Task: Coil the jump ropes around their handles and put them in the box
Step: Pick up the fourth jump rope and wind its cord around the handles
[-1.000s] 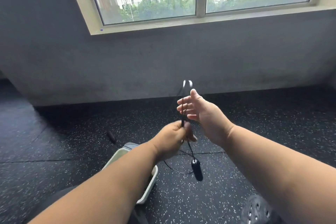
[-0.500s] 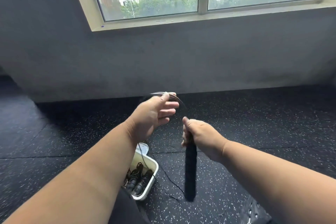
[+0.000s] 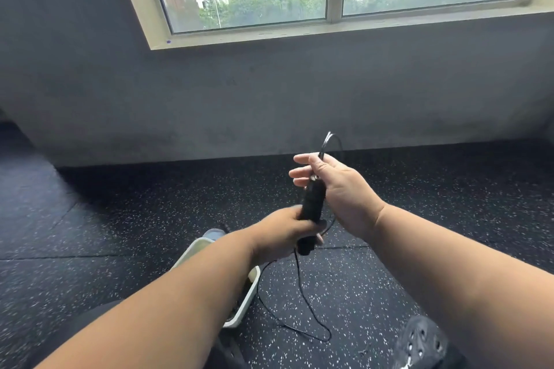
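Since half a second ago the two hands have traded levels: the left hand (image 3: 284, 232), then raised and holding a loop of cord, is now low, and the right hand (image 3: 335, 189), then clenched on the handle, is now above it. Speckled black rubber floor (image 3: 120, 219) fills the scene below a grey wall and window. Near and left of centre, the white box (image 3: 244, 305) sits on the floor, largely covered by the left forearm. The left hand is clenched around the lower end of the black jump rope handle (image 3: 313, 204), held in the air between the hands. The right hand is mostly open, fingers spread leftward, thumb pinning the cord (image 3: 302, 293) against the handle's top. The handle's long axis runs near-upright, its top leaning slightly right and far. A cord loop rises above the right hand; the rest trails down to the floor right of the box.
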